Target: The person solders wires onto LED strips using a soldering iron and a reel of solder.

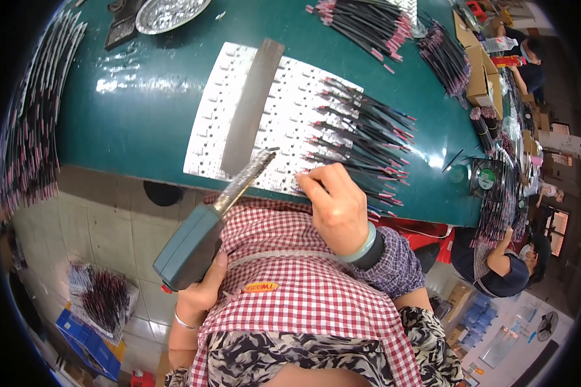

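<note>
My left hand (203, 284) is closed round the dark green body of a soldering gun (190, 242). Its metal barrel slants up and right, the tip just over a white circuit board panel (294, 90) with rows of small parts. My right hand (341, 209) is pinched at the panel's near edge on a thin wire, mostly hidden by the fingers. Several black wires (368, 132) with red ends fan out rightward from the panel's right part. Across the panel's left part lies a flat grey metal bar (252, 106).
A silver dish (171, 14) stands at the far left of the green table (135, 122). Wire bundles (42, 109) hang over the left edge; more bundles (368, 26) lie far right. A small fan (486, 177) stands right, and a co-worker (503, 261) sits beyond it.
</note>
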`<state>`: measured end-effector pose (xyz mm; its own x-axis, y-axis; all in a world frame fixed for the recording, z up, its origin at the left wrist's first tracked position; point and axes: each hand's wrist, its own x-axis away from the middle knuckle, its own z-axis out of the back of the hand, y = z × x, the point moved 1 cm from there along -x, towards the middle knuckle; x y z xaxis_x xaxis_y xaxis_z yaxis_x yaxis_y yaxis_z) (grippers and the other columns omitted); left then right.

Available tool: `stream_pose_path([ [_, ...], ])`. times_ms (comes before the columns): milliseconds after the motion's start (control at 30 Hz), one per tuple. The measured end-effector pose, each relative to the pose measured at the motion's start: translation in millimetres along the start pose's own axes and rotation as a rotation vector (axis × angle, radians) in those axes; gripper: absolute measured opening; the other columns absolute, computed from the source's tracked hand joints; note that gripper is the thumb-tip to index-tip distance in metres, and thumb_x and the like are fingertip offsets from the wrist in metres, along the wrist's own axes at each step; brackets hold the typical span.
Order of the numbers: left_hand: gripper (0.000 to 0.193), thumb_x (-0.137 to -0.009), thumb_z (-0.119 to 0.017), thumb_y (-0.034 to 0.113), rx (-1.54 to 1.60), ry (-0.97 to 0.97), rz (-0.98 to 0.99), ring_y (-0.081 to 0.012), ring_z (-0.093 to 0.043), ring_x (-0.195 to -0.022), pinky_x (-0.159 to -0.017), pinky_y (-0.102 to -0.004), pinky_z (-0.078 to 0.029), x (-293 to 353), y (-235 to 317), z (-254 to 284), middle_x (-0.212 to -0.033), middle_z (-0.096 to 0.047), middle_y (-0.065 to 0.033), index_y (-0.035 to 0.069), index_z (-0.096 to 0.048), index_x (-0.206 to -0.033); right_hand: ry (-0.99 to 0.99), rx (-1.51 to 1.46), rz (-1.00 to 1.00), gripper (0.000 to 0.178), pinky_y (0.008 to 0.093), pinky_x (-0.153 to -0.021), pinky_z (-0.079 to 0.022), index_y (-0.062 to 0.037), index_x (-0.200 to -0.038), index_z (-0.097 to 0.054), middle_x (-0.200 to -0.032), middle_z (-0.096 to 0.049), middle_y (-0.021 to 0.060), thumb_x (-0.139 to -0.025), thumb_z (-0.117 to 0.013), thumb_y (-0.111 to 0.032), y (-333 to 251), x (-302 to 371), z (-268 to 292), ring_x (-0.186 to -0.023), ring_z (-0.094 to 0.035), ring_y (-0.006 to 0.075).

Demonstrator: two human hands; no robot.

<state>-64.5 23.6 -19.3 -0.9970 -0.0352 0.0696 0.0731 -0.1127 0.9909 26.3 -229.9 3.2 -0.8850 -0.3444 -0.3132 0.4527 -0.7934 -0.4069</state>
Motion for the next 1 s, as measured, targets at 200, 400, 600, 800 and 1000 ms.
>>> stream_pose_path([
  [200, 0.048, -0.088, -0.064, -0.011, -0.006, 0.270, -0.066, -0.0083, -0.055, -0.066, -0.055, -0.0237, -0.046, -39, -21, -9, -0.124, -0.066, -0.0155, -0.006, -0.053, -0.134, -0.241, -0.002, 0.110, 0.051, 0.0444, -0.096, -0.049, -0.0095, -0.128, -0.064, -0.132, -0.059, 0.0127, -0.077, -0.074, -0.009, 11, -20, 26, -0.121, -0.057, 0.0329],
  [400, 0.038, -0.093, -0.065, -0.005, -0.269, 0.274, -0.200, -0.0094, -0.059, -0.071, -0.059, -0.0242, -0.048, -77, -28, -31, -0.107, -0.068, -0.0091, -0.006, -0.057, -0.130, -0.448, 0.030, 0.208, 0.078, 0.0508, -0.116, -0.032, -0.0205, -0.154, -0.041, -0.163, -0.034, 0.0051, -0.085, -0.071, -0.043, 39, -11, -1, -0.148, -0.034, 0.0293],
  [600, 0.035, -0.088, -0.073, 0.002, -0.276, 0.326, -0.263, -0.0263, -0.068, -0.092, -0.082, -0.0357, -0.055, -69, -27, -63, -0.109, -0.067, -0.0187, -0.008, -0.060, -0.119, -0.573, -0.023, 0.146, 0.076, 0.0501, -0.117, -0.031, -0.0224, -0.153, -0.044, -0.162, -0.037, 0.0065, -0.084, -0.073, -0.037, 43, 2, 20, -0.149, -0.032, 0.0307],
  [800, 0.047, -0.084, -0.079, 0.006, -0.392, 0.270, -0.411, -0.0367, -0.066, -0.108, -0.091, -0.0404, -0.054, -61, -40, -82, -0.123, -0.063, -0.0246, -0.009, -0.056, -0.123, -0.476, 0.046, 0.132, 0.062, 0.0440, -0.103, -0.049, -0.0079, -0.141, -0.052, -0.149, -0.050, 0.0155, -0.084, -0.074, -0.021, 96, -55, 71, -0.129, -0.054, 0.0349],
  [1000, 0.053, -0.077, -0.087, 0.007, -0.352, 0.206, -0.520, -0.0323, -0.066, -0.108, -0.090, -0.0373, -0.054, -69, -37, -99, -0.125, -0.062, -0.0255, -0.008, -0.058, -0.120, -0.168, 0.413, 0.031, 0.048, 0.0399, -0.088, -0.054, 0.0024, -0.127, -0.057, -0.121, -0.060, 0.0172, -0.084, -0.071, -0.014, 175, -158, 36, -0.107, -0.060, 0.0329],
])
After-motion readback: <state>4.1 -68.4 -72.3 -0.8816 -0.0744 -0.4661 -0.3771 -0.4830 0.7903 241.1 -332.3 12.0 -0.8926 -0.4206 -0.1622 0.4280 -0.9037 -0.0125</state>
